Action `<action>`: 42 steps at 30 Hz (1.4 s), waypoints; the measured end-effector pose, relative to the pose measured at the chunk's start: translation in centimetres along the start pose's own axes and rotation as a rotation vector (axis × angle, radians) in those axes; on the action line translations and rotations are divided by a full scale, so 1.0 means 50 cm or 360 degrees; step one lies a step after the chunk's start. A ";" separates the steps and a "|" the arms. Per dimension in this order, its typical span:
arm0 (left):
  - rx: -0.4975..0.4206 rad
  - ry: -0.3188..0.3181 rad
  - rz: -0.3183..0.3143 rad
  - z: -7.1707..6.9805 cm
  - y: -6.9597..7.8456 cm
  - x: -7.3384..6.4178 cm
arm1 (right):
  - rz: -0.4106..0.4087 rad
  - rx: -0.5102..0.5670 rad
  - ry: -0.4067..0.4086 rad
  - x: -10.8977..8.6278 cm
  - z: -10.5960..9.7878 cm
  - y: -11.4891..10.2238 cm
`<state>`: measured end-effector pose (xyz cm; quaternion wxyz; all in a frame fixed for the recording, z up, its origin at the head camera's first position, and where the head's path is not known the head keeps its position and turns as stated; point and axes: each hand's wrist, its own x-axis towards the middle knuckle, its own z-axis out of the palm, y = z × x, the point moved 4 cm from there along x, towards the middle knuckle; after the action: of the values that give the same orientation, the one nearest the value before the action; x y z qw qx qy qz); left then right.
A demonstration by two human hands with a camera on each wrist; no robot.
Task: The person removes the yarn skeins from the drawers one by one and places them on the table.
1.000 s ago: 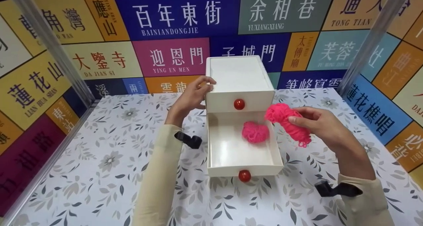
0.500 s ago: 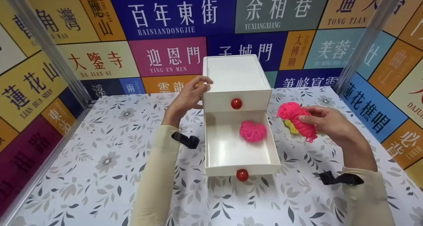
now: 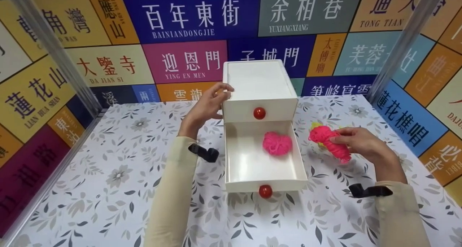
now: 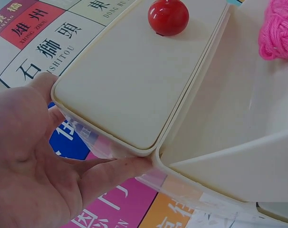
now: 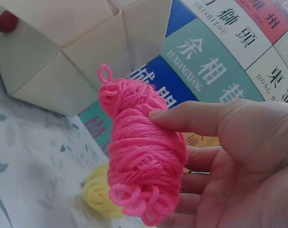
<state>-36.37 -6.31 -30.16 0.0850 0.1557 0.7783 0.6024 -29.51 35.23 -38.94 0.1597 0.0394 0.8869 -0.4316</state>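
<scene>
In the head view, a white two-drawer box (image 3: 260, 79) has its lower drawer (image 3: 249, 167) pulled out. A bright pink yarn ball (image 3: 277, 143) lies inside that drawer, towards its right wall. My left hand (image 3: 207, 106) rests against the box's left side, fingertips at the top edge; the left wrist view shows the thumb (image 4: 120, 173) touching the side near the seam between the drawers. Right of the box, my right hand (image 3: 362, 142) pinches a pink skein of yarn (image 5: 146, 147) between thumb and fingers. Yellow yarn (image 5: 102, 192) lies behind the skein, partly hidden by it.
Each drawer front bears a red round knob, the upper one (image 3: 259, 113) on the shut drawer and the lower one (image 3: 265, 191) near me. A flower-patterned cloth (image 3: 119, 178) covers the table. Colourful panels with printed characters (image 3: 195, 16) stand behind, with clear posts at both sides.
My right hand has carried the pink skein away from the drawer's right edge, rightward and lower, towards the yellow yarn. The left hand stays against the box; the pink ball in the drawer has not moved.
</scene>
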 end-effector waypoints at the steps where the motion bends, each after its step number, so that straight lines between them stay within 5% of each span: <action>1: -0.0001 -0.0001 0.0001 0.000 0.000 0.000 | 0.0010 -0.0017 -0.0003 0.003 0.002 0.005; 21: 0.0017 -0.0037 0.0021 -0.004 -0.001 -0.003 | 0.0253 -0.0188 -0.0071 0.028 0.016 0.063; 42: -0.0035 -0.0041 0.0040 -0.002 -0.004 -0.003 | 0.0199 -0.0192 -0.0023 0.010 0.014 0.034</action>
<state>-36.29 -6.48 -30.34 0.0892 0.1722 0.7685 0.6098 -29.48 35.71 -40.78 0.1948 0.0818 0.9059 -0.3669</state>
